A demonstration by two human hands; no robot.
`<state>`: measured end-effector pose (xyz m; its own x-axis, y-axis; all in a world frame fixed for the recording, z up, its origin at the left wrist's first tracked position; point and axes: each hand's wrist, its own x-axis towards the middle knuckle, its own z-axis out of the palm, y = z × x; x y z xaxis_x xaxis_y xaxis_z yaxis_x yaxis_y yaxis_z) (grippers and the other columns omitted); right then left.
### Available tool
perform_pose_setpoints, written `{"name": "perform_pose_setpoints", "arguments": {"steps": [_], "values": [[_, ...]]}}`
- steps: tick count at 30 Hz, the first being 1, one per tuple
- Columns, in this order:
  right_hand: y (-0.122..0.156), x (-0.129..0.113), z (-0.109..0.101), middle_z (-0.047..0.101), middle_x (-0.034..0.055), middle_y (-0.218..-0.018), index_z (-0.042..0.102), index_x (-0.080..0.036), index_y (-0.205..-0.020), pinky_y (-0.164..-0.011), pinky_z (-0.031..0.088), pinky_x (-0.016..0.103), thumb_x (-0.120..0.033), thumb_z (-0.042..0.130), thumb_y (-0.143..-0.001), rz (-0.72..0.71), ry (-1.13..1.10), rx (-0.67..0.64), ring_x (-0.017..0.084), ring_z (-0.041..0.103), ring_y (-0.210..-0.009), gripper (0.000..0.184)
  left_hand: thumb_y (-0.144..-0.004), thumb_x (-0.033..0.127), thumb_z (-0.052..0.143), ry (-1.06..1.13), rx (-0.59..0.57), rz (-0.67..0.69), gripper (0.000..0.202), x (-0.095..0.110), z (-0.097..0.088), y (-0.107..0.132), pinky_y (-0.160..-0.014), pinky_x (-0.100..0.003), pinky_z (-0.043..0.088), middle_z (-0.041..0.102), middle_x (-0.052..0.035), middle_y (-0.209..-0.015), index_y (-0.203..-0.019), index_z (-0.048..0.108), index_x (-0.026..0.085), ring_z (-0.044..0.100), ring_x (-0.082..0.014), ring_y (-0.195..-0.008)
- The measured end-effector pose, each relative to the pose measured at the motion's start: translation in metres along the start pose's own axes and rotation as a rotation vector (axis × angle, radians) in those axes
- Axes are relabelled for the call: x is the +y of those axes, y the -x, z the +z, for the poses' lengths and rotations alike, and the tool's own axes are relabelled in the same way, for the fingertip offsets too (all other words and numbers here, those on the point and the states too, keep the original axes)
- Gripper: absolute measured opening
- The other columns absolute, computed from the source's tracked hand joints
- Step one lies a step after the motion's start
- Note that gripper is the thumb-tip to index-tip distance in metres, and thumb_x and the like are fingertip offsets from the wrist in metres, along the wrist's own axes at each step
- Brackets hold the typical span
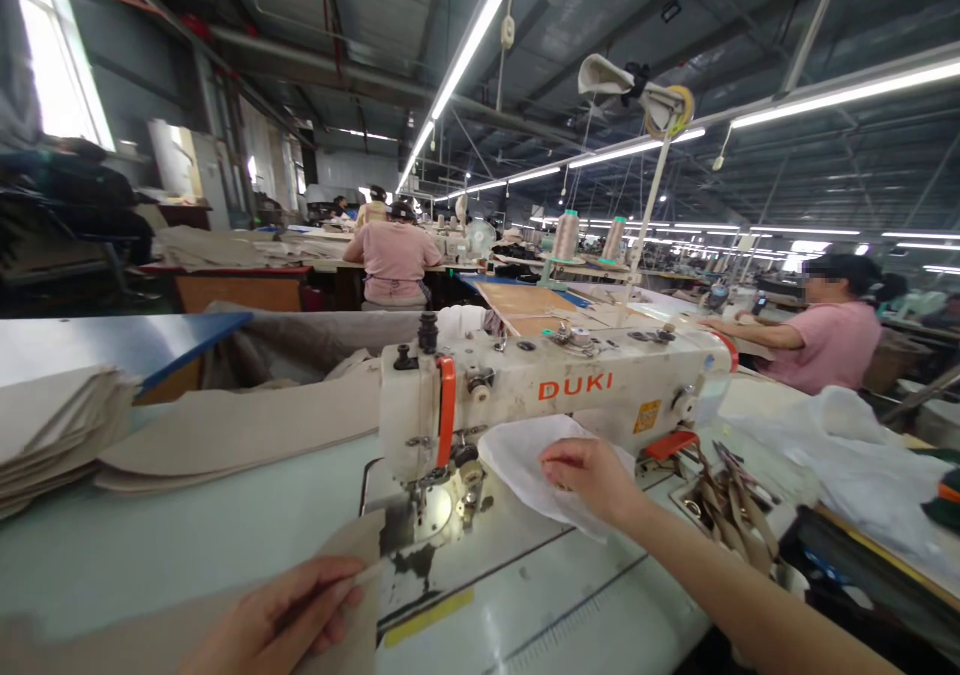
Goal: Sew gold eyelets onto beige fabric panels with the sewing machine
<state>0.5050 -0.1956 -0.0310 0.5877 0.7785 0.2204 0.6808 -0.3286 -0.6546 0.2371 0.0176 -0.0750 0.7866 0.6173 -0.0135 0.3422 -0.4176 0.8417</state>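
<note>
My left hand point(300, 610) is closed in a pinch on the edge of a beige fabric piece point(360, 545), left of the needle area of a white sewing machine point(510, 385). The fabric spreads over the table toward the lower left. Under the machine arm, my right hand point(592, 475) is closed over a white sheet or bag point(517, 460), fingertips pressed together. What those fingertips hold, if anything, is hidden. Between my hands is the machine's lit needle plate point(435, 510).
Stacked beige fabric panels point(60, 435) lie at the left, with a long panel point(247, 430) behind. On the right are fabric strips point(739, 520), scissors point(731, 460) and a clear plastic bag point(840, 445). Thread cones point(566, 235) stand behind the machine. Co-workers in pink point(396, 255) sit farther off.
</note>
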Motion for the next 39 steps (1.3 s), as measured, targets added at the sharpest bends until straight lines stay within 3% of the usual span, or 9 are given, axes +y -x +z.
{"name": "perform_pose_setpoints", "arguments": {"steps": [4, 7, 10, 13, 16, 20, 26, 36, 39], "values": [[0.023, -0.026, 0.025, 0.070, 0.0031, -0.074, 0.070, -0.018, -0.087, -0.060, 0.051, 0.027, -0.044, 0.057, -0.081, -0.019, -0.353, -0.120, 0.017, 0.066, -0.067, 0.029, -0.071, 0.050, 0.049, -0.018, -0.012, 0.032, 0.035, 0.025, 0.001, 0.013, -0.065, -0.029, 0.049, 0.062, 0.0012, -0.057, -0.080, 0.070, 0.023, 0.060, -0.0203, -0.060], [0.036, -0.050, 0.052, 0.070, 0.0035, -0.075, 0.070, -0.019, -0.084, -0.064, 0.052, 0.029, -0.049, 0.065, -0.073, 0.040, -0.696, -0.306, 0.018, 0.067, -0.069, 0.033, -0.073, 0.042, 0.051, 0.060, -0.027, 0.052, 0.028, 0.028, 0.005, 0.018, -0.061, -0.027, 0.048, 0.062, 0.0005, -0.063, -0.077, 0.067, 0.020, 0.058, -0.0178, -0.060], [0.039, -0.071, 0.080, 0.070, 0.0048, -0.077, 0.069, -0.017, -0.083, -0.067, 0.052, 0.030, -0.049, 0.069, -0.069, 0.090, -0.826, -0.414, 0.019, 0.067, -0.070, 0.035, -0.072, 0.037, 0.054, 0.155, -0.033, 0.055, 0.021, 0.026, 0.008, 0.022, -0.057, -0.025, 0.046, 0.060, 0.0010, -0.060, -0.073, 0.064, 0.018, 0.055, -0.0153, -0.057], [0.035, -0.083, 0.105, 0.070, 0.0046, -0.072, 0.068, -0.017, -0.080, -0.068, 0.053, 0.032, -0.050, 0.070, -0.069, 0.096, -0.865, -0.418, 0.020, 0.067, -0.070, 0.035, -0.074, 0.034, 0.054, 0.177, -0.024, 0.069, 0.019, 0.027, 0.009, 0.026, -0.052, -0.023, 0.043, 0.057, 0.0024, -0.057, -0.070, 0.063, 0.018, 0.051, -0.0128, -0.052], [0.034, -0.087, 0.121, 0.070, 0.0041, -0.075, 0.068, -0.018, -0.084, -0.070, 0.052, 0.032, -0.045, 0.071, -0.068, 0.054, -0.891, -0.310, 0.020, 0.067, -0.073, 0.031, -0.076, 0.029, 0.052, 0.085, 0.044, 0.128, 0.017, 0.029, 0.010, 0.030, -0.050, -0.022, 0.040, 0.054, 0.0033, -0.055, -0.070, 0.063, 0.018, 0.048, -0.0120, -0.050], [0.037, -0.086, 0.128, 0.071, 0.0052, -0.086, 0.066, -0.020, -0.090, -0.073, 0.051, 0.031, -0.034, 0.067, -0.074, -0.024, -0.885, -0.198, 0.020, 0.067, -0.080, 0.021, -0.079, 0.025, 0.051, -0.083, 0.146, 0.261, 0.017, 0.030, 0.013, 0.034, -0.051, -0.021, 0.039, 0.053, 0.0035, -0.054, -0.068, 0.062, 0.019, 0.049, -0.0121, -0.051], [0.039, -0.085, 0.127, 0.072, 0.0057, -0.087, 0.069, -0.019, -0.085, -0.071, 0.051, 0.030, -0.029, 0.061, -0.078, -0.033, -0.769, -0.139, 0.021, 0.066, -0.078, 0.014, -0.085, 0.023, 0.048, -0.225, 0.178, 0.392, 0.018, 0.024, 0.019, 0.036, -0.055, -0.021, 0.041, 0.060, 0.0027, -0.062, -0.075, 0.063, 0.021, 0.055, -0.0123, -0.055], [0.044, -0.089, 0.127, 0.072, 0.0058, -0.084, 0.073, -0.018, -0.091, -0.068, 0.050, 0.029, -0.024, 0.057, -0.076, -0.071, -0.720, -0.147, 0.020, 0.065, -0.075, 0.022, -0.084, 0.019, 0.048, -0.268, 0.236, 0.392, 0.019, 0.025, 0.022, 0.037, -0.050, -0.019, 0.037, 0.055, 0.0049, -0.057, -0.070, 0.062, 0.020, 0.050, -0.0102, -0.050], [0.044, -0.088, 0.130, 0.072, 0.0061, -0.079, 0.073, -0.017, -0.088, -0.065, 0.051, 0.028, -0.024, 0.057, -0.076, -0.061, -0.706, -0.117, 0.020, 0.065, -0.070, 0.021, -0.087, 0.023, 0.047, -0.256, 0.185, 0.395, 0.020, 0.025, 0.023, 0.038, -0.053, -0.019, 0.038, 0.058, 0.0041, -0.060, -0.074, 0.063, 0.021, 0.053, -0.0108, -0.054]]}}
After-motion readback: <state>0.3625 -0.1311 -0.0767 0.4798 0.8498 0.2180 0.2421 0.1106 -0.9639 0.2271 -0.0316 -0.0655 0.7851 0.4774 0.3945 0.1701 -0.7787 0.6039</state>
